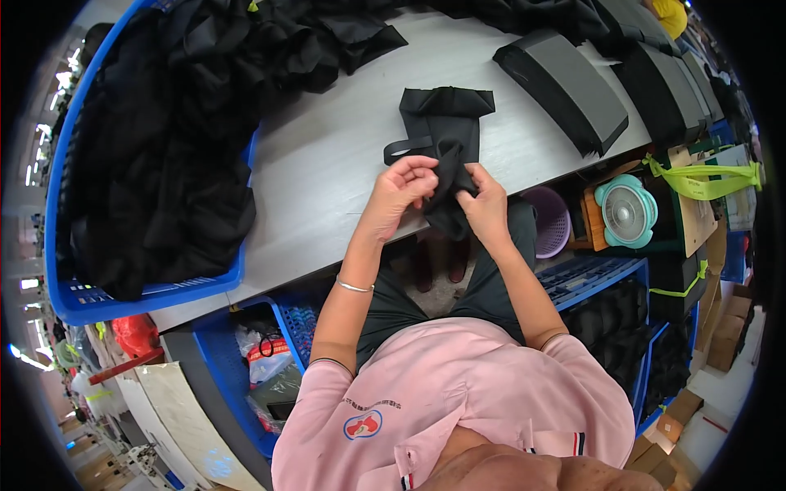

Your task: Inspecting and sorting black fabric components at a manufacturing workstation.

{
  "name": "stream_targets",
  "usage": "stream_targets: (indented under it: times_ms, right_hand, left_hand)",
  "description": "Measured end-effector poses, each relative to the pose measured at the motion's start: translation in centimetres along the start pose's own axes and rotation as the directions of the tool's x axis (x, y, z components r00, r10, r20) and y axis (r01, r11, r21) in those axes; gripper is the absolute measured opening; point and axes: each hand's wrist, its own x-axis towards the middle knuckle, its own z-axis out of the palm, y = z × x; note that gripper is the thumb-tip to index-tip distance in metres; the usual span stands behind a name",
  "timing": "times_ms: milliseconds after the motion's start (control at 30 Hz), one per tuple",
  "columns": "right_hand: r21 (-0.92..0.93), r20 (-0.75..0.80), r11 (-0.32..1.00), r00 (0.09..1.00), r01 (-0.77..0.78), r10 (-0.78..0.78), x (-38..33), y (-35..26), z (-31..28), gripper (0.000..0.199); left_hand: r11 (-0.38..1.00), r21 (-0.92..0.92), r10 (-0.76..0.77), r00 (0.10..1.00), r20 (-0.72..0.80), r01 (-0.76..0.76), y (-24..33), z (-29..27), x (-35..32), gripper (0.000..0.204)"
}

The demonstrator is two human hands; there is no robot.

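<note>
A black fabric piece (458,131) with a strap loop on its left side lies at the near edge of the grey-white table, its lower end bunched and hanging over the edge. My left hand (406,186) pinches the bunched part from the left, fingers curled together. On the other side my right hand (486,203) is closed on the same cloth, thumb and fingers gripping its edge. The far end of the piece lies flat on the table, with a folded band across it.
At the left a blue basket (147,304) overflows with black cloth (155,155). Stacks of black and grey pieces (565,86) lie at the right. Below the table's right end are a purple bin (550,221) and a turquoise fan (626,210). Blue crates (217,368) flank my legs.
</note>
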Motion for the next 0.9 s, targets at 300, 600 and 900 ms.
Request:
stream_targets:
  times_ms: [300, 600, 900]
  right_hand:
    - [0.541, 0.336, 0.77, 0.926, -0.339, 0.172, 1.0, -1.4, -2.1, 0.023]
    - [0.022, 0.038, 1.0, 0.999, 0.014, -0.014, 1.7, 0.8, 0.1, 0.016]
    - [-0.15, -0.228, 0.987, 0.969, 0.06, -0.094, 0.1, 1.2, -1.3, 0.044]
  left_hand:
    - [0.996, 0.057, 0.069, 0.998, 0.008, -0.07, 0.4, 0.4, 0.6, 0.035]
    - [0.937, 0.327, 0.187, 0.968, -0.169, -0.124, 0.2, 0.6, 1.3, 0.036]
    - [0.753, 0.604, 0.604, 0.637, -0.479, -0.26, -0.6, 2.2, -1.1, 0.057]
